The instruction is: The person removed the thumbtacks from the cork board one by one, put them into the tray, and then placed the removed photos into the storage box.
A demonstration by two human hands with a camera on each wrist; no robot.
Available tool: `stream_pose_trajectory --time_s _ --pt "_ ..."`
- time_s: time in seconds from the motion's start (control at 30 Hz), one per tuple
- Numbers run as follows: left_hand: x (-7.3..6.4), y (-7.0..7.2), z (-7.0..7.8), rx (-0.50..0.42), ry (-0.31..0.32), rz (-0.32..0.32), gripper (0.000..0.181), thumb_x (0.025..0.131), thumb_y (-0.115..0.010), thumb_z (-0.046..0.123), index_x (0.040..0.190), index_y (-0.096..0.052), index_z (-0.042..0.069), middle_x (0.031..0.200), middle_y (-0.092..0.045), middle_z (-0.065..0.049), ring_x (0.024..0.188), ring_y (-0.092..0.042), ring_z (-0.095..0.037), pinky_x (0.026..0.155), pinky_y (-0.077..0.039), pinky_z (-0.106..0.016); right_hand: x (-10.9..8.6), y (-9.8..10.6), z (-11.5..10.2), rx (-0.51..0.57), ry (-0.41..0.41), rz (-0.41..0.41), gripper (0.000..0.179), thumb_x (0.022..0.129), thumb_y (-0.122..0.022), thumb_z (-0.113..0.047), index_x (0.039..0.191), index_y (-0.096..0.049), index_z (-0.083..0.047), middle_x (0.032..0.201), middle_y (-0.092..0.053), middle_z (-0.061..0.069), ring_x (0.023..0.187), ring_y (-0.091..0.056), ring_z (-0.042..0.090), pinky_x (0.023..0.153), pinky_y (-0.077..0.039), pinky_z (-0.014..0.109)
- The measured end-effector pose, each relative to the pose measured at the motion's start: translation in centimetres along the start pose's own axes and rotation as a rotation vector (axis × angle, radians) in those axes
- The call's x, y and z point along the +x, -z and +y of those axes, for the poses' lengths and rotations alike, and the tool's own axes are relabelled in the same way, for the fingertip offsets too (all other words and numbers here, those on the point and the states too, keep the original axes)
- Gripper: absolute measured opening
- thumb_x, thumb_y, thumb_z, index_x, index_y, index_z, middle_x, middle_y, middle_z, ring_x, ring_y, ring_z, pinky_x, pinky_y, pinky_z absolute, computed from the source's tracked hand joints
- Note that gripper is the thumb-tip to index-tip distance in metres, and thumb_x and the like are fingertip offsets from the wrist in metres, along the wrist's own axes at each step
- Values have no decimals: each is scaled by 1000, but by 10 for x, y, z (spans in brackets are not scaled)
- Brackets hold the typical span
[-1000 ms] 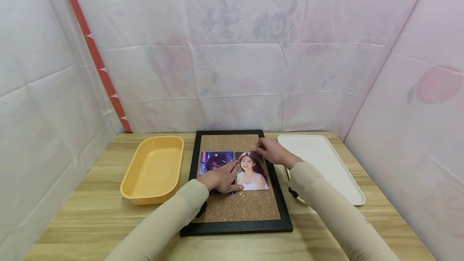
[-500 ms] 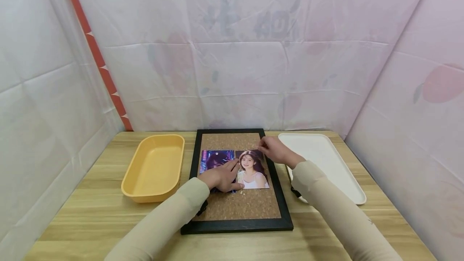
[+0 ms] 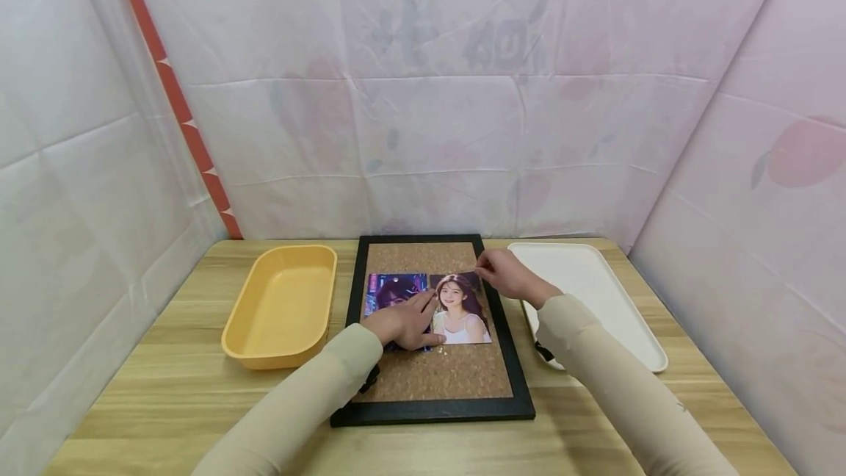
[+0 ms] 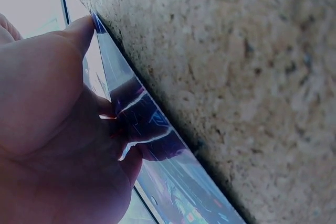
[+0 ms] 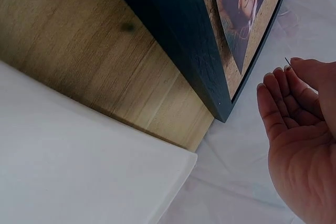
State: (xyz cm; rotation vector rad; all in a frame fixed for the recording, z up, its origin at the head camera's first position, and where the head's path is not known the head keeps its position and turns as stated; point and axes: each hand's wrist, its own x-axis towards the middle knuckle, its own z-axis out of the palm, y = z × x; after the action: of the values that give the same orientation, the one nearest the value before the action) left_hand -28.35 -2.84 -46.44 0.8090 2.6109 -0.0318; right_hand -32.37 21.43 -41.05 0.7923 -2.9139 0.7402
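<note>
Standing in the room, I note a cork board in a black frame, lying flat on a wood-grain table. Two prints lie side by side across its middle: a purple-blue print on the board's left half and a portrait print on its right half. A small pale round spot shows near the top of the purple-blue print.

The person's left hand lies across the purple-blue print with fingers extended, fingertips and thumb reaching the portrait's left edge; it grasps nothing. The right hand is at the portrait's top right corner, by the board's right frame. Thumb and forefinger pinch a thin pin; whether its point touches the print cannot be determined.

Left of the board, well apart, sits a deep yellow tray. Just right of the board lies a white tray, partly covered by the right forearm. Behind the board hangs a pale patterned cloth.
</note>
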Motion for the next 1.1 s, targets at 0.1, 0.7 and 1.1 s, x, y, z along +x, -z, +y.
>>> stream_pose_trajectory --time_s 0.1,0.7,1.1 --pt "0 0 0 -7 0 0 88 102 -43 65 166 -12 12 173 -3 -6 159 -5 -22 126 -15 -41 0 1 0 -6 -6 0 9 99 -63 -3 94 -67 4 84 -67 10 72 -60 17 68 -54 37" --pt "-10 9 5 2 -11 -1 88 103 -42 64 166 -12 10 173 -3 -8 159 -6 -24 126 -16 -41 -6 2 10 -25 8 33 9 99 -63 -3 92 -67 1 82 -66 8 70 -58 16 68 -52 38" --pt "-10 5 4 8 -10 9 87 103 -42 63 165 -13 10 173 -4 -8 159 -6 -22 126 -17 -39 -10 2 15 -6 -42 23 10 100 -62 -6 94 -66 1 84 -66 9 73 -59 17 69 -52 38"
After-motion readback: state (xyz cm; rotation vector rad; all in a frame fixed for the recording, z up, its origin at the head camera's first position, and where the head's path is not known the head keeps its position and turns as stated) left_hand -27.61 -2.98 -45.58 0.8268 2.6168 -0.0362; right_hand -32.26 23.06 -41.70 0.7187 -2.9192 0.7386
